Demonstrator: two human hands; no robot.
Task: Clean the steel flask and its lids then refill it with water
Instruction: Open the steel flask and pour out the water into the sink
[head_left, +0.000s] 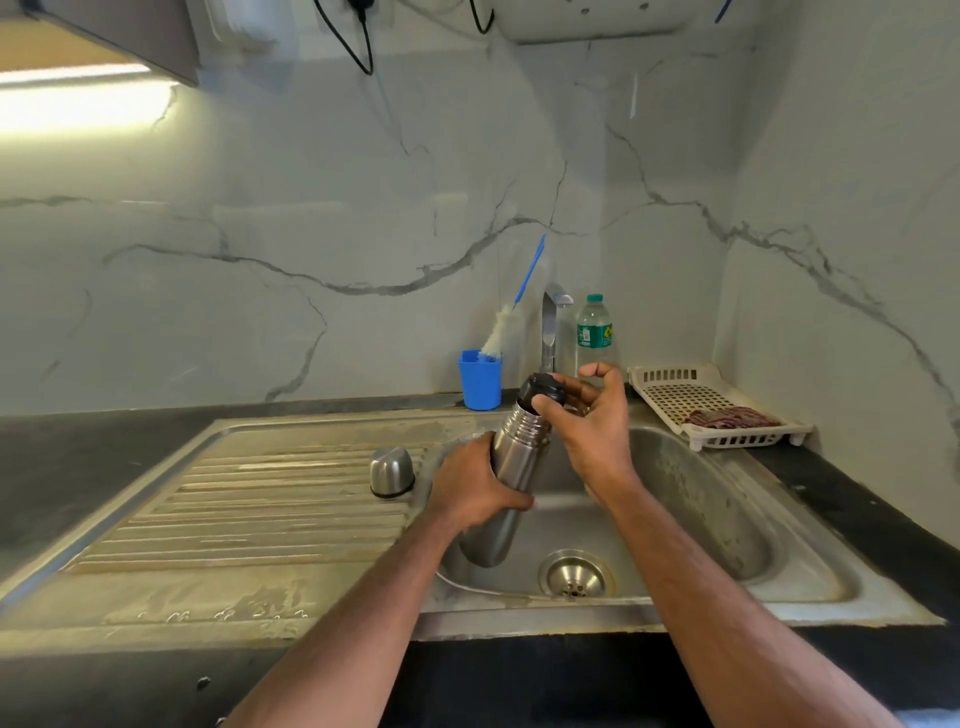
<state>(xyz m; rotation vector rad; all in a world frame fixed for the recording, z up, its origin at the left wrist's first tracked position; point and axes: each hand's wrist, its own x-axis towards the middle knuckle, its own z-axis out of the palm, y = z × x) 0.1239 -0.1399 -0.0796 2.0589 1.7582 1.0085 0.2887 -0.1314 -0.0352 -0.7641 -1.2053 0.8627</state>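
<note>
Flask (511, 475) tilts over the sink (691, 493) basin, left hand (472, 486) wrapped round its body, right hand (582, 415) pinching the black inner lid (540, 391); a slippery grip could drop either into the basin

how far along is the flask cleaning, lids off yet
Done: the steel outer lid is off and stands on the draining board. In hand: the left hand grips the flask over the sink while the right hand holds the black inner lid at its mouth. Left: scrubbing with the bottle brush, rinsing, refilling.
</note>
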